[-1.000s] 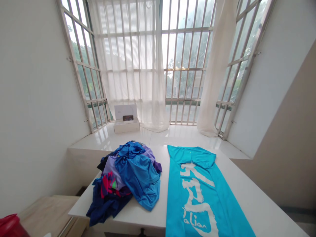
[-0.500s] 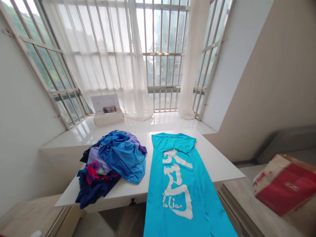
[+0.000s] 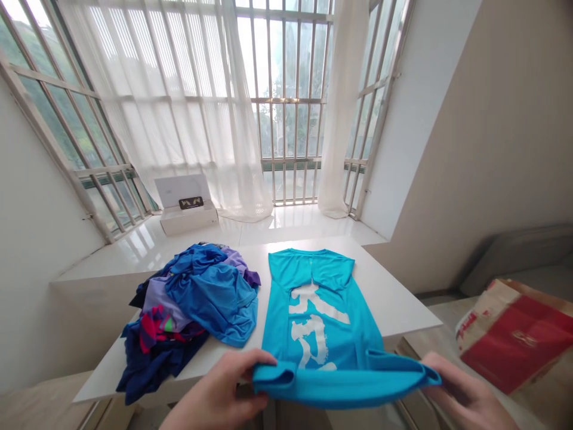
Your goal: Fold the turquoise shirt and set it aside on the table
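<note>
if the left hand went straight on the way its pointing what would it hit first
The left hand already grips the folded hem of the turquoise T-shirt, so that cloth comes first. Next is probably the shirt's lower body, above the white table, though depth is hard to judge here.

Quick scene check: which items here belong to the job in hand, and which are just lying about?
In hand:
- turquoise T-shirt, bottom edge lifted by the left hand and right hand

Lying about:
- heap of crumpled clothes
- white table
- white box
- red-and-tan paper package
</note>
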`<state>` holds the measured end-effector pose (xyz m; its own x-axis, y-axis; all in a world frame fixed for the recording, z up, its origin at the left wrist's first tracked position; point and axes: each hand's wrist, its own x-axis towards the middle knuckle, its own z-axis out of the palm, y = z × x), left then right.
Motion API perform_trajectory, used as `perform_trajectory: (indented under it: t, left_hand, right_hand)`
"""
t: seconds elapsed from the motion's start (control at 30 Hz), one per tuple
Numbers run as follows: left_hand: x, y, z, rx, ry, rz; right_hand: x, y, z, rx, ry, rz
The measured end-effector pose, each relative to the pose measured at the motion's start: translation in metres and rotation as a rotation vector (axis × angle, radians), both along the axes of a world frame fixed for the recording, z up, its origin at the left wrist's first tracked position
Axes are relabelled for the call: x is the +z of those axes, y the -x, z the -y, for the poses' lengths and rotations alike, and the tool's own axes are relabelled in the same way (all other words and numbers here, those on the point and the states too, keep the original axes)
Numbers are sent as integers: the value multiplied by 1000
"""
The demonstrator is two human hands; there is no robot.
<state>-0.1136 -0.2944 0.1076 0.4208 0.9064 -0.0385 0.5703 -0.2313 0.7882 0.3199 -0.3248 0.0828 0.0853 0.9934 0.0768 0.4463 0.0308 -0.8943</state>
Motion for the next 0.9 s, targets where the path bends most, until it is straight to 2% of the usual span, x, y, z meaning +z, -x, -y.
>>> perform_trajectory:
  t: [0.07, 0.13, 0.23, 0.3, 0.4, 0.57, 0.73, 0.8, 0.9]
  left_hand:
    - [-1, -10, -45, -47, -5, 27]
    - [-13, -23, -94, -97, 52, 29]
    - [-41, -41, -152, 66, -105, -136]
    - [-58, -48, -171, 139, -155, -164]
    - [-72, -51, -178, 175, -204, -145]
    - [-73, -47, -181, 193, -244, -152]
    - [-73, -46, -181, 245, -234, -284]
    - [-70, -51, -176, 279, -252, -315]
    - [-64, -69, -164, 287, -369, -345]
  right_hand:
    - [3, -5, -46, 100, -28, 88]
    - [-5, -7, -91, 64, -37, 147]
    - [-29, -2, -140, 116, 47, 240]
    - [-46, 3, -156, 70, 50, 276]
    - [-62, 5, -160, -2, 18, 299]
    - [-68, -2, -167, -1, 38, 274]
    - [-80, -5, -177, -44, 71, 531]
    - [-84, -1, -176, -122, -9, 643]
    - [-90, 17, -173, -168, -263, 788]
